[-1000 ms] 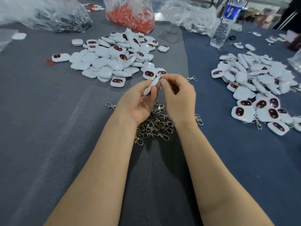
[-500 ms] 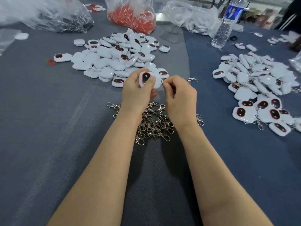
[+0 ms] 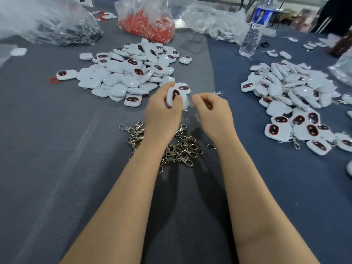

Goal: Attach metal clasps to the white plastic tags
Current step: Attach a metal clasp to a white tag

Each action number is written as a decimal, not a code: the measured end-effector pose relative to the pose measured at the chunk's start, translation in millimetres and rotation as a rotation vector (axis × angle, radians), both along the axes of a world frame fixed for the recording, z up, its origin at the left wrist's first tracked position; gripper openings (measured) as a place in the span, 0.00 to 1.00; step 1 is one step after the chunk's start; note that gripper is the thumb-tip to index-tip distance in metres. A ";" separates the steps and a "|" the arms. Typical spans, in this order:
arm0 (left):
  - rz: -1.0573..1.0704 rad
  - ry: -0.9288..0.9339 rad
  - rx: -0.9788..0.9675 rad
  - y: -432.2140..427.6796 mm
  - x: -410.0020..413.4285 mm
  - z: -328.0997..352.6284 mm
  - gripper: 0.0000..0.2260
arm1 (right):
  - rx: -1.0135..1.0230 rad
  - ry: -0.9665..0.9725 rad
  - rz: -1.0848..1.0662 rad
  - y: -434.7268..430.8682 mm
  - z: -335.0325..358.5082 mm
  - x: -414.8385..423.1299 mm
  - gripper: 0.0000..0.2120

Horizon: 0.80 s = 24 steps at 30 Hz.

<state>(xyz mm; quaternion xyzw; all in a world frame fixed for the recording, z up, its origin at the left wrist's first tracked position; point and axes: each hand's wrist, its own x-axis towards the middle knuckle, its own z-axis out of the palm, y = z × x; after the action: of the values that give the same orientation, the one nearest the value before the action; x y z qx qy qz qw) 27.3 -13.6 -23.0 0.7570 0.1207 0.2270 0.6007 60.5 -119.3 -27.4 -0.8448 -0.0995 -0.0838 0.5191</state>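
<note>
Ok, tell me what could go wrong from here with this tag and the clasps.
1. The left hand holds the white tag by its fingertips, right beside the heap of loose tags. If dropped, it could get lost among them.
2. The metal clasps lie tangled beneath the left wrist. Lifting one may drag others along or scatter them.
</note>
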 end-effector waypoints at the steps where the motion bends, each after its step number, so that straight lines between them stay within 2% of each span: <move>1: -0.029 0.012 -0.008 -6.6 2.1 1.3 0.15 | 0.036 0.022 -0.013 -5.9 3.0 1.4 0.06; 5: -0.120 0.043 -0.027 -44.4 18.0 9.2 0.14 | 0.115 0.062 -0.097 -41.8 11.1 2.1 0.04; 8: -0.186 0.042 -0.104 -84.1 29.6 14.4 0.06 | 0.152 0.031 -0.244 -77.2 14.5 -0.1 0.04; 12: -0.276 0.068 -0.141 -143.1 38.2 12.7 0.05 | 0.097 -0.001 -0.454 -123.8 13.5 -2.1 0.06; 16: -0.346 0.061 0.049 -183.1 41.1 2.9 0.09 | -0.059 -0.018 -0.636 -157.1 8.3 -4.8 0.10; 20: -0.378 0.079 0.327 -199.4 49.3 -10.7 0.10 | -0.171 0.077 -0.651 -173.4 -0.9 -1.7 0.11; 24: -0.439 0.115 0.380 -207.1 55.9 -22.8 0.11 | -0.220 0.146 -0.680 -179.5 -11.5 -0.5 0.10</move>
<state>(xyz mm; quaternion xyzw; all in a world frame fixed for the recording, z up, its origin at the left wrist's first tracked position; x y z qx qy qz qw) 83.3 -220.7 -45.8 0.8756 -0.0566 0.0668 0.4751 60.0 -298.7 -38.9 -0.8841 0.2159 -0.1798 0.3735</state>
